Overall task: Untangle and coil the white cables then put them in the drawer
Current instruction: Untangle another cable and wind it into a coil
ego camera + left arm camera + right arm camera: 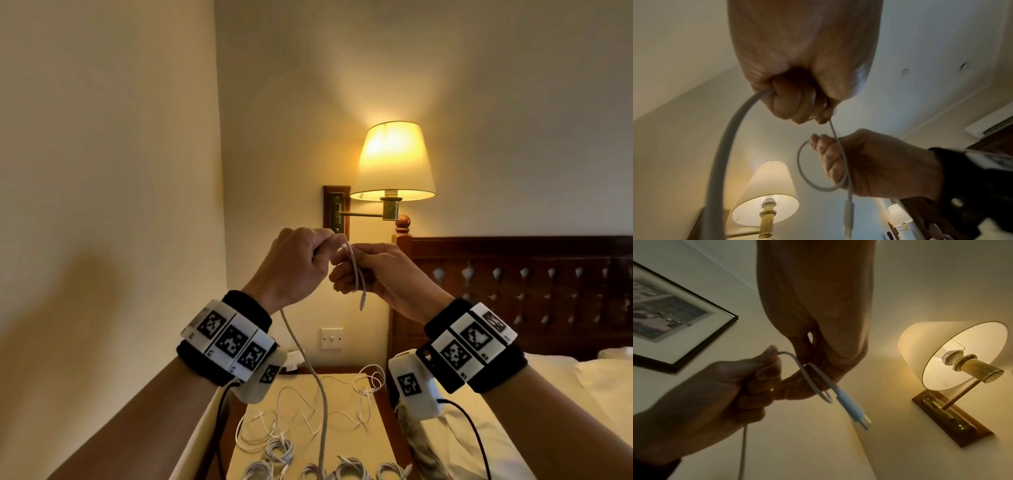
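- Starting first coil: right hand (373, 270) is pinching the small loop (818, 164), plug (362, 303) dangling at 6 o'clock.
- Left hand (294, 263) is gripping the cable (317, 377); feeding slack evenly should be keeping loops matched.

We see a dim room lit warmly by one wall lamp (394, 161), whose shade glows bright and throws a fan of light up the wall (513, 102). A soft shadow falls on the left wall. In our right wrist view the left hand (719, 395) is dark against the glow and slightly blurred. The cable (723, 146) smears close to the left wrist lens. Straight lines bend towards the edges.
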